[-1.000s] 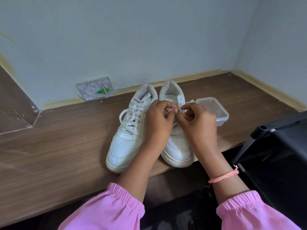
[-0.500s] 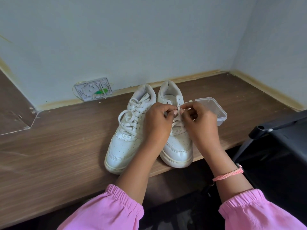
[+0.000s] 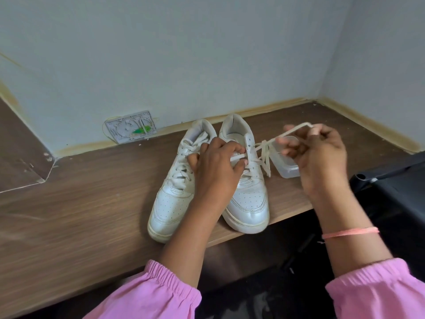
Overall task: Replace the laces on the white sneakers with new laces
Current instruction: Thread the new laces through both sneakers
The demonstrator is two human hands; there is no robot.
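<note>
White leather pair, side by side on the wood table (image 3: 92, 203), toes toward me. Left sneaker (image 3: 174, 185): laced throughout, untouched. Right sneaker (image 3: 248, 194): old lace (image 3: 264, 155) partly loosened at the top. My right hand (image 3: 319, 155) pinches its pulled end with curled fingers; my left hand (image 3: 216, 164) grips the lace at the eyelets. I judge removal barely begun; new laces unseen, both relacings remain.

Soft even daylight, slight motion blur
</note>
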